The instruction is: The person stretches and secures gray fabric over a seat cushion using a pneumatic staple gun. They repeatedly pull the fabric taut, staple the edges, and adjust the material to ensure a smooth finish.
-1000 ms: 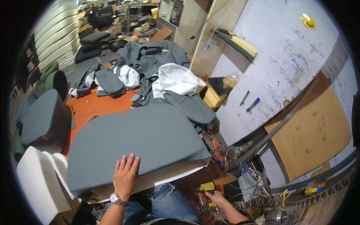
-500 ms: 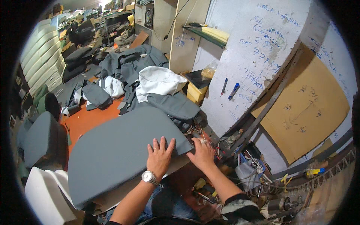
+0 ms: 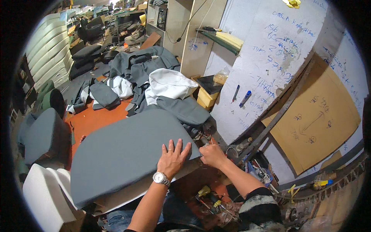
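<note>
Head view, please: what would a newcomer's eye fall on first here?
The big grey seat cushion fills the middle, with the left hand spread flat on its near right corner and the right hand closed at its edge. Behind it lie heaped grey and white fabric covers; right, a scribbled white wall.

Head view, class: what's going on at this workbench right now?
A person is working on a large grey fabric-covered seat cushion lying across their lap and bench. The left hand, with a wristwatch, presses flat on the cushion's near right corner. The right hand is closed at that corner's edge; what it grips cannot be seen. Grey and white fabric covers lie heaped behind.
</note>
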`<state>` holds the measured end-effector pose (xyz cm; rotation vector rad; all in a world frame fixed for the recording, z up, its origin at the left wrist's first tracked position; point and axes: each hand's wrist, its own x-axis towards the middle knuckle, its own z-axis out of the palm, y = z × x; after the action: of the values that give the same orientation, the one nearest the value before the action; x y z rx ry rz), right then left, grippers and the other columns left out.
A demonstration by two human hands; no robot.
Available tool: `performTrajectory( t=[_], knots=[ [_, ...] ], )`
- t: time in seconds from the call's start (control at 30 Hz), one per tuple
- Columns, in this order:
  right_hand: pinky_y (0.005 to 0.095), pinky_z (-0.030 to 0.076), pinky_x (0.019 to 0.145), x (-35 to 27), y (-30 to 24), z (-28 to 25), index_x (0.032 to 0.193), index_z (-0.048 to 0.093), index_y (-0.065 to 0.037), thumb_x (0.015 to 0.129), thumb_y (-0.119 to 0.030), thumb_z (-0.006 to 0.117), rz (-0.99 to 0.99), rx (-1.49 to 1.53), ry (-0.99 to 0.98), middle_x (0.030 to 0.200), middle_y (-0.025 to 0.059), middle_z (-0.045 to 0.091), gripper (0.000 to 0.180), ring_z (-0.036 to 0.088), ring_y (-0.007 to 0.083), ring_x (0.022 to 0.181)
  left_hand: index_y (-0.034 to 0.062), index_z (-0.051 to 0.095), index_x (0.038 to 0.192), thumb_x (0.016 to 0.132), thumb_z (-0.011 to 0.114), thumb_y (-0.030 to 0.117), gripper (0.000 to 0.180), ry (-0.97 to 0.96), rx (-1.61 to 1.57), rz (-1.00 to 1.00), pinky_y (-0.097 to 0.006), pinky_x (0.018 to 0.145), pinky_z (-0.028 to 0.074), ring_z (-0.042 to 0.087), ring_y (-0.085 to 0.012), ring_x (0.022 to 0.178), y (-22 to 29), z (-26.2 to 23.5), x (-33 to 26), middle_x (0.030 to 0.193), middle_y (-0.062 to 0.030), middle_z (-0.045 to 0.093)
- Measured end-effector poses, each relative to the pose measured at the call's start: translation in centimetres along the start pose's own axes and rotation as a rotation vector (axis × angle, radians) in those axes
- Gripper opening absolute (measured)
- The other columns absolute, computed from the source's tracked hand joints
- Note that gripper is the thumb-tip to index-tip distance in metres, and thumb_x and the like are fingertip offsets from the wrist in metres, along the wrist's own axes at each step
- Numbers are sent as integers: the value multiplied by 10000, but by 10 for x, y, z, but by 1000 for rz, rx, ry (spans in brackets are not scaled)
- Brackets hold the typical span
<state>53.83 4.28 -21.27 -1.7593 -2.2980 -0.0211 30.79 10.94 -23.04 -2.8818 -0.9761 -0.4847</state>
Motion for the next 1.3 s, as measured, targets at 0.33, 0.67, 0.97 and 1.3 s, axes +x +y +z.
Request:
performTrajectory(
  t=[0.33,0.67,0.97,1.3],
  knots=[
    [363,511,626,-53,-102,49,1033,689,-78,983,-514,690,834,1431,145,854,17,658,439,616,163,702,103,395,1555,805,788,199,852,-141,-173,-157,-586,1185,355,395,-412,1478,-6,-30,-17,1623,-131,406],
    [300,434,505,18,-111,49,902,597,-80,991,-520,670,984,1528,310,742,-1,525,455,510,125,588,256,395,1580,975,606,282,641,-106,-54,-130,-662,1119,395,473,-485,1404,-32,-35,-50,1592,-167,444],
    [286,429,524,1,-117,72,738,543,-109,1034,-491,615,903,1490,496,664,-36,467,489,449,85,557,324,351,1598,1018,500,182,616,-82,53,-51,-596,1114,448,493,-438,1404,-31,-22,-53,1589,-159,449],
    [348,470,951,-38,-84,149,1084,686,3,1058,-557,537,817,1511,373,1070,61,679,580,604,165,1038,174,346,1619,885,606,726,954,-376,-294,-176,-669,1217,191,219,-456,1556,-22,-25,-17,1663,-254,284]
  ],
)
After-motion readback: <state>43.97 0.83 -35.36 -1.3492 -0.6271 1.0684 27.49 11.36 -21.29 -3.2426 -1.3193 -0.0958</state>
